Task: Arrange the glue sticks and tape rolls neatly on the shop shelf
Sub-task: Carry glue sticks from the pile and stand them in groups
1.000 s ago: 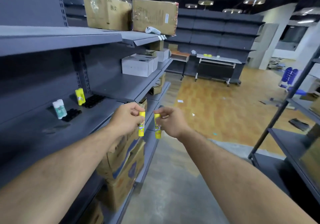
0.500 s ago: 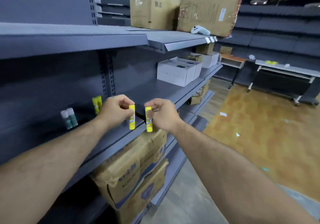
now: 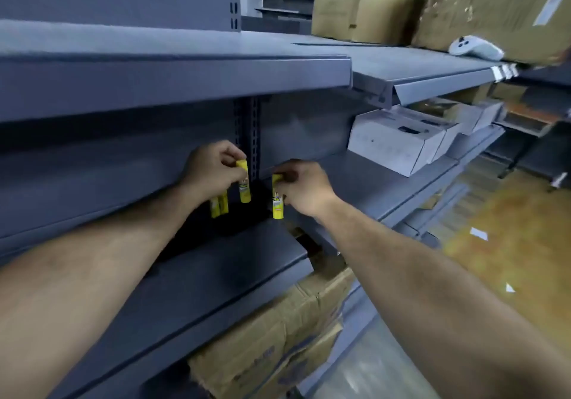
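A grey metal shelf (image 3: 216, 278) carries two yellow glue sticks (image 3: 218, 205) standing upright near its back panel; a neighbouring shelf (image 3: 364, 182) bears white boxes (image 3: 398, 142).

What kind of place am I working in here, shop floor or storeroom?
Probably a shop still being stocked: long grey metal shelving mostly bare, cardboard cartons on the top shelf, white boxes further along, and each hand holding a yellow glue stick.

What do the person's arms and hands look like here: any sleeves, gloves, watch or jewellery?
Both forearms are bare from the bottom of the frame to the wrist, with no sleeves in view. The left hand and right hand wear no gloves. No watch, wristband or ring shows on what is visible. Light hair shows on the forearms.
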`<state>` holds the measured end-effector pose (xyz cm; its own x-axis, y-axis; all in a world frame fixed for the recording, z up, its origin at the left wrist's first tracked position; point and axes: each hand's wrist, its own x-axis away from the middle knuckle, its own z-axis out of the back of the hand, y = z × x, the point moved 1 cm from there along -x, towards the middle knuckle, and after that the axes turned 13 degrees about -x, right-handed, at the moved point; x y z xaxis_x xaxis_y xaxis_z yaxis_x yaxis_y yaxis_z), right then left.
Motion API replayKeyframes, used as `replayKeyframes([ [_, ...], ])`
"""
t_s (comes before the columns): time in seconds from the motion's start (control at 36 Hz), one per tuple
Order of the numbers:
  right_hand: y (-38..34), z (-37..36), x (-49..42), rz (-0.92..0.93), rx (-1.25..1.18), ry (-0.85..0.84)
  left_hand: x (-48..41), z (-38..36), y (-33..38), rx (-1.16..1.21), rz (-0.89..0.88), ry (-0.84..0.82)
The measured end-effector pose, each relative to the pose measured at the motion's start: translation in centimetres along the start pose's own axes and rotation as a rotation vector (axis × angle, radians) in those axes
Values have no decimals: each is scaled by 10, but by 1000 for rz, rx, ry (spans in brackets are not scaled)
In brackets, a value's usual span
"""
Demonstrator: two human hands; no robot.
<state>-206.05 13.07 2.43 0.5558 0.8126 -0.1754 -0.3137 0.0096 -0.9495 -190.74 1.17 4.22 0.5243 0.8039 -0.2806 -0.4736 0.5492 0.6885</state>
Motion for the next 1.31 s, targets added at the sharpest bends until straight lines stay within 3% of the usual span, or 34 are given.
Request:
replayKeyframes([
  [0.33, 22, -20, -74, 39, -89, -218, -33, -15, -20, -121, 134, 112],
  [0.56, 26, -29, -100, 69, -131, -360, -35, -33, -24, -257, 136, 68],
  [0.89, 35, -26, -121, 97, -149, -404, -29, -46, -26, -477, 158, 26],
  [1.31, 41, -26, -124, 115, -145, -421, -38, -44, -37, -484, 245, -52],
])
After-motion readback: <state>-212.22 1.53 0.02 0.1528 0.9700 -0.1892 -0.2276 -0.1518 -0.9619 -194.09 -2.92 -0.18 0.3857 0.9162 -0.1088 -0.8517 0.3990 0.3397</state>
